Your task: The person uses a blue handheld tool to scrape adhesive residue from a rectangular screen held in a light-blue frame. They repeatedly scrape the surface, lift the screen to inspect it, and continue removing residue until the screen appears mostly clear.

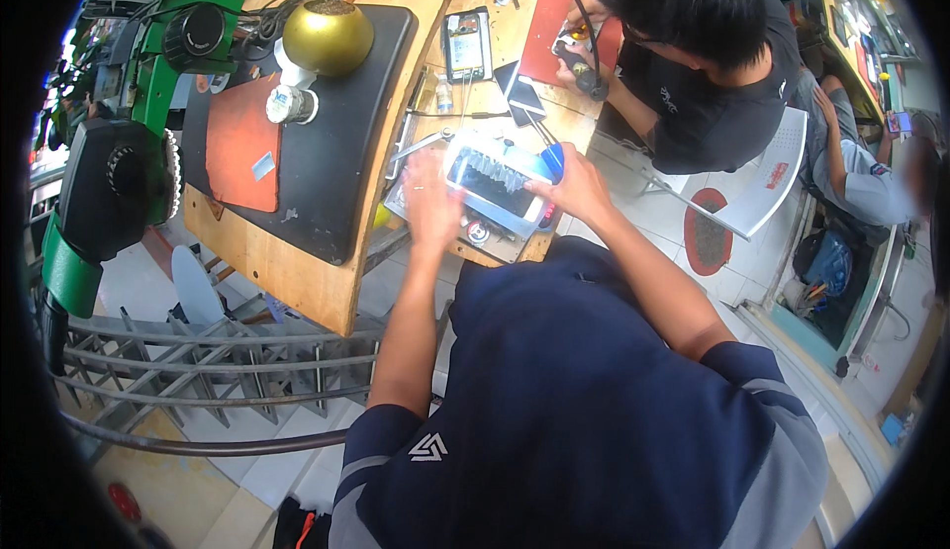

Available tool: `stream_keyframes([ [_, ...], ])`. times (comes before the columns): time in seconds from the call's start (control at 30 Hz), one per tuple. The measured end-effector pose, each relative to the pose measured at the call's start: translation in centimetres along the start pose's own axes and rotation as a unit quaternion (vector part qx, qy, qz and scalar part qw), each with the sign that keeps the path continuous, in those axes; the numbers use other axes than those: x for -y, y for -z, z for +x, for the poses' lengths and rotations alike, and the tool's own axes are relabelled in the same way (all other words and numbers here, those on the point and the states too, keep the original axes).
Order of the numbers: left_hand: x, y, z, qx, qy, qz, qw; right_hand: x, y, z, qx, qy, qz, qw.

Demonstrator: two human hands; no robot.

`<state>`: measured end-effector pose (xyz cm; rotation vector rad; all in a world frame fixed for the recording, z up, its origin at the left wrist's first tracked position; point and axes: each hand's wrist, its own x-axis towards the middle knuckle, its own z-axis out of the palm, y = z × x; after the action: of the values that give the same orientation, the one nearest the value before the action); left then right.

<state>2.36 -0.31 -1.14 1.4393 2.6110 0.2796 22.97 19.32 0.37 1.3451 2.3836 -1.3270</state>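
A pale blue and white box-shaped device [515,215] lies on the bench in front of me, under bright light. Its dark, screen-like top [485,175] carries a crumpled, glossy, whitish layer. My left hand [432,201] is at the device's left edge, fingers stretched out and slightly blurred, with nothing visible in it. At the right edge, my right hand [579,191] has its fingers curled round a blue-handled tool [553,159] with thin metal prongs pointing up and away. My right thumb reaches over the device's top; the fingers beneath are hidden.
Beyond the device lie dark phones [522,94], an opened phone [467,45] and a small bottle [444,94]. A co-worker [708,64] bends over a red mat [547,30]. Left are a black mat [346,134], a gold bowl [329,37] and a green microscope stand [148,84].
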Motion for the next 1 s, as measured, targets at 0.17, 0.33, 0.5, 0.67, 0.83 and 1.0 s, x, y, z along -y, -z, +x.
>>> stream_keyframes([
  [0.17, 0.1, -0.1, -0.6, -0.008, -0.077, -0.025, 0.997, 0.2, 0.1, -0.1, 0.001, -0.002, -0.009, 1.000],
  [0.33, -0.9, 0.0, -0.4, 0.054, -0.134, 0.054, 0.988, 0.4, 0.2, -0.2, 0.005, -0.009, -0.018, 1.000],
  [0.5, 0.5, 0.9, -0.1, -0.064, -0.022, -0.031, 0.997, 0.4, 0.3, -0.2, 0.002, -0.017, -0.011, 1.000],
  [0.67, -2.3, -0.9, -2.5, 0.069, -0.162, 0.014, 0.984, 0.4, 0.4, -0.1, 0.020, -0.024, -0.004, 1.000],
  [0.83, -1.4, 1.0, -1.0, -0.093, -0.031, 0.008, 0.995, 0.5, 0.2, -0.3, 0.013, -0.019, 0.002, 1.000],
  [1.0, -4.5, 2.5, 1.9, 0.101, -0.295, -0.093, 0.946, -0.6, -0.4, -0.3, -0.014, 0.010, 0.068, 0.998],
])
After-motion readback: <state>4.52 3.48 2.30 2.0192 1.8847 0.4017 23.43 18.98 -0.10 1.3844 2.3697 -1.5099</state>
